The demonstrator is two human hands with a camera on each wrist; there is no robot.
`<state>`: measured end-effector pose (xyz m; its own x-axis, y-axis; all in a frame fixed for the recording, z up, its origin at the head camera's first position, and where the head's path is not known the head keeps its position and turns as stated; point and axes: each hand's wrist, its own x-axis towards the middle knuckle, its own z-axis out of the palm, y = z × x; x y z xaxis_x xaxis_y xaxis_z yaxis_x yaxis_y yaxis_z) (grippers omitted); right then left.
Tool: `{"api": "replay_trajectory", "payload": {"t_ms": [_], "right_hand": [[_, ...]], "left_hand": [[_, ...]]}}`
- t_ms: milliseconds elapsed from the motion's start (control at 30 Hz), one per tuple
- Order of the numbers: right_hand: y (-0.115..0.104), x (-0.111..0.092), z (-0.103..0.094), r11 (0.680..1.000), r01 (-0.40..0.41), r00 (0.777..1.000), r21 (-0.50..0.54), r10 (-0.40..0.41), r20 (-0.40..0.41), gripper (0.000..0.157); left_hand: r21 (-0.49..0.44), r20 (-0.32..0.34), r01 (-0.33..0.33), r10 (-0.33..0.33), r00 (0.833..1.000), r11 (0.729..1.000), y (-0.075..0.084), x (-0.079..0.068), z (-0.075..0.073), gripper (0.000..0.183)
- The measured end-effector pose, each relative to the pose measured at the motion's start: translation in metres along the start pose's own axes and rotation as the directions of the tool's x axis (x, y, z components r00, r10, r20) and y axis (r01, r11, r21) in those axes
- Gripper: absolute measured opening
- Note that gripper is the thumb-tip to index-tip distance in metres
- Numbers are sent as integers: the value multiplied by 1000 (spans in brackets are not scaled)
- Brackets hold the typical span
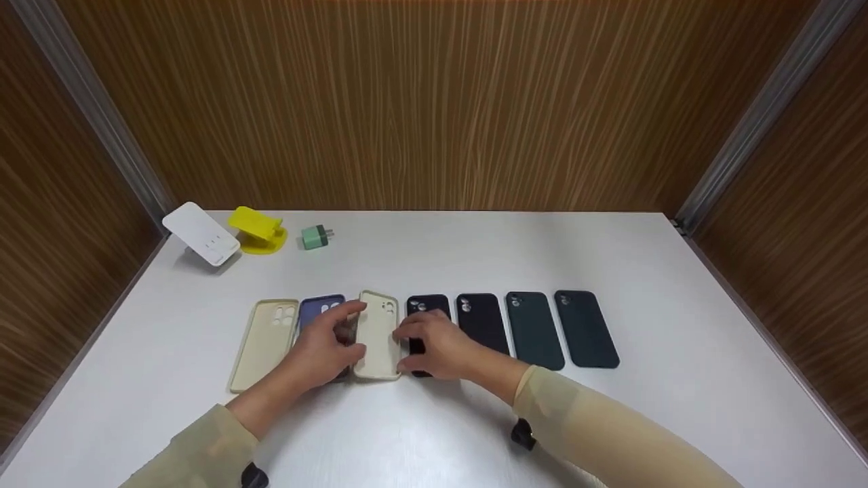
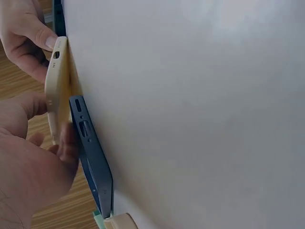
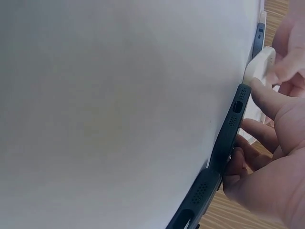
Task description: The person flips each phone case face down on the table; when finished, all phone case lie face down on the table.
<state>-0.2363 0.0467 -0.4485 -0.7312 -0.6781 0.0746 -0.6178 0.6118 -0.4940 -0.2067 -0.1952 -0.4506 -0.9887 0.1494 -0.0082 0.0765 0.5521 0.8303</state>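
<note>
A cream phone case (image 1: 377, 342) sits tilted in the middle of a row of cases, its hollow inside facing up. My left hand (image 1: 319, 349) grips its left edge with forefinger and thumb spread along it. At the right edge my right hand (image 1: 437, 346) holds it with curled fingers and thumb. The left wrist view shows one side of the cream case (image 2: 58, 86) raised off the tabletop. Beneath my left hand lies a purple-blue phone case (image 1: 319, 308), partly hidden. My right hand covers part of a black phone case (image 1: 428, 303).
Another cream case (image 1: 263, 346) lies at the row's left end. To the right lie a black case (image 1: 483, 325) and two dark green cases (image 1: 536, 332). Farther back stand a white stand (image 1: 200, 232), a yellow phone stand (image 1: 258, 230) and a green plug adapter (image 1: 314, 237). Wood-grain walls enclose the table.
</note>
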Motion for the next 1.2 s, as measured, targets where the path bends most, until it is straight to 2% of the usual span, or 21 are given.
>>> {"api": "replay_trajectory", "payload": {"t_ms": [133, 267, 400, 500, 567, 633, 733, 800, 867, 900, 1000, 1100, 1200], "right_hand": [[-3, 0, -1, 999, 4, 1000, -45, -4, -18, 49], [-7, 2, -1, 1000, -25, 999, -14, 24, -22, 62], [-8, 8, -1, 994, -41, 999, 102, 39, 17, 70], [-7, 12, -4, 963, -101, 994, 248, 88, 60, 66], [-4, 15, -6, 915, -159, 987, 371, 135, 91, 59], [-2, 18, -8, 832, -216, 976, 511, 180, 120, 54], [3, 21, -9, 649, -286, 957, 705, 237, 169, 52], [5, 22, -9, 524, -315, 943, 792, 266, 199, 54], [6, 22, -9, 426, -331, 933, 842, 284, 223, 56], [6, 22, -9, 394, -334, 929, 856, 288, 230, 56], [5, 21, -11, 341, -337, 924, 878, 299, 238, 58], [3, 20, -12, 329, -330, 924, 885, 303, 232, 59], [3, 19, -13, 333, -325, 925, 885, 306, 224, 59]], "left_hand": [[-92, -12, 60, -61, 998, 994, 5, 1, 1, 69], [-166, -21, 78, -82, 996, 983, 8, -1, 1, 71], [-261, -8, 69, -73, 997, 963, 7, -1, 1, 71], [-344, 13, 73, -73, 997, 936, 6, 0, 1, 72], [-396, 30, 80, -74, 997, 915, 5, 0, 1, 73], [-442, 54, 85, -68, 996, 893, 5, -1, 1, 76], [-488, 87, 84, -47, 995, 869, 5, -1, 1, 79], [-506, 111, 82, -29, 993, 859, 6, -1, 1, 81], [-506, 130, 83, -19, 991, 858, 6, 0, 2, 83], [-502, 141, 86, -16, 990, 860, 7, 1, 2, 84], [-474, 174, 84, 0, 985, 877, 9, 2, 3, 85], [-443, 201, 84, 7, 980, 892, 11, 3, 4, 85], [-424, 219, 87, 9, 976, 901, 13, 2, 6, 85]]}}
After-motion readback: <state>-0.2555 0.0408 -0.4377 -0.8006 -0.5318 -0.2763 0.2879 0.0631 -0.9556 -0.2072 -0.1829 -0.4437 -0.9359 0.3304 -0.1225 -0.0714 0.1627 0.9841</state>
